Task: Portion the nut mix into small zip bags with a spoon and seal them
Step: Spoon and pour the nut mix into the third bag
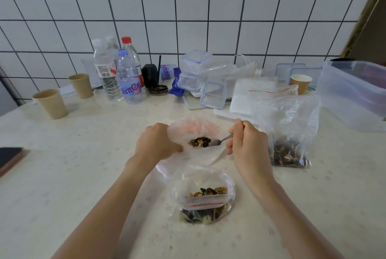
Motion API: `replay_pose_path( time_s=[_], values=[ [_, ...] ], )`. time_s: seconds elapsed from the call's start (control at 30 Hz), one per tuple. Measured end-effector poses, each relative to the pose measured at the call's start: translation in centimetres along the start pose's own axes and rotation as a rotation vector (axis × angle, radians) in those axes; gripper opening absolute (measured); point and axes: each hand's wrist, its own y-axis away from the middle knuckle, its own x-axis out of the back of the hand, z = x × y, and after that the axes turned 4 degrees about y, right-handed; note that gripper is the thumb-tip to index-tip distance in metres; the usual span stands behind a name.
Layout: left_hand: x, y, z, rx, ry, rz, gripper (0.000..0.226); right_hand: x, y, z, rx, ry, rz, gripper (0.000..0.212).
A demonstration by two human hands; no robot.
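Tabletop: spoon (pixel 217 142) in right hand (pixel 246 144)

two bare forearms enter from bottom edge, no sleeves in view. left hand (pixel 155 144) and right hand (pixel 247 144) both bare: no gloves, rings, watch or wristbands visible. fingers (pixel 229 146) unadorned, nails too small to make out. rest of the person's body out of frame.

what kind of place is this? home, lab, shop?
Likely a home kitchen or dining corner. White tiled wall, a table under a floral cloth, and household clutter at its far edge: water bottles, paper cups, snap-lid food boxes.
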Motion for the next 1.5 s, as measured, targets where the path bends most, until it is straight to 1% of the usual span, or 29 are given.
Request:
replay_pose_path(
  time_s=[0.03, 0.1, 0.13, 0.27, 0.33, 0.4, 0.5, 0.67, 0.77, 0.9, 1.07, 1.17, 1.23, 1.33, 1.4, 1.5],
  values=[
    [0.1, -0.1, -0.1, 0.004, -0.01, -0.027, 0.048, -0.2, 0.0, 0.1, -0.016, -0.012, 0.004, 0.043],
    [0.1, -0.1, 0.0, 0.008, 0.02, -0.069, 0.037, -0.4, -0.1, 0.4, -0.077, -0.071, 0.004, 0.041],
    [0.1, -0.1, 0.1, 0.01, 0.069, -0.08, 0.031, -0.4, -0.1, 0.6, -0.114, -0.111, -0.006, 0.041],
    [0.2, 0.3, 1.2, -0.003, 0.295, -0.111, 0.017, -0.7, -0.1, 1.0, -0.242, -0.242, -0.059, 0.038],
    [0.3, 0.8, 1.6, 0.006, 0.447, -0.151, 0.019, -0.8, 0.0, 0.9, -0.31, -0.323, -0.101, 0.037],
    [0.3, 1.2, 1.7, 0.003, 0.52, -0.175, 0.017, -1.0, 0.2, 0.9, -0.34, -0.367, -0.162, 0.036],
    [0.2, 1.2, 1.6, 0.008, 0.502, -0.189, 0.016, -1.2, 0.5, 0.8, -0.343, -0.397, -0.254, 0.033],
    [0.0, 0.8, 1.2, 0.02, 0.501, -0.186, 0.018, -1.3, 0.6, 0.4, -0.392, -0.428, -0.323, 0.025],
    [-0.2, 0.6, 0.9, 0.032, 0.544, -0.21, 0.022, -1.1, 0.6, 0.4, -0.462, -0.489, -0.327, 0.024],
    [-0.6, 0.2, 0.8, 0.019, 0.584, -0.167, 0.027, -0.9, 0.4, 0.8, -0.564, -0.584, -0.325, 0.025],
    [-1.1, -0.4, 0.9, 0.068, 0.656, -0.116, 0.029, -0.8, 0.3, 1.4, -0.627, -0.678, -0.267, 0.026],
    [-0.9, -0.7, 0.5, 0.113, 0.73, -0.091, 0.025, -0.6, 0.4, 1.3, -0.657, -0.75, -0.215, 0.027],
    [-0.6, -0.7, 0.5, 0.138, 0.743, -0.088, 0.03, -0.4, 0.5, 1.2, -0.664, -0.756, -0.175, 0.028],
    [0.0, -0.4, 0.7, 0.121, 0.654, -0.082, 0.06, 0.4, 0.6, 0.8, -0.663, -0.728, -0.134, 0.028],
    [0.5, -0.1, 0.6, 0.082, 0.592, -0.073, 0.073, 1.0, 0.6, 0.5, -0.651, -0.724, -0.123, 0.027],
    [1.2, 0.8, 0.2, -0.026, 0.497, -0.006, 0.08, 2.2, 0.7, 0.1, -0.594, -0.724, -0.118, 0.027]
  ],
)
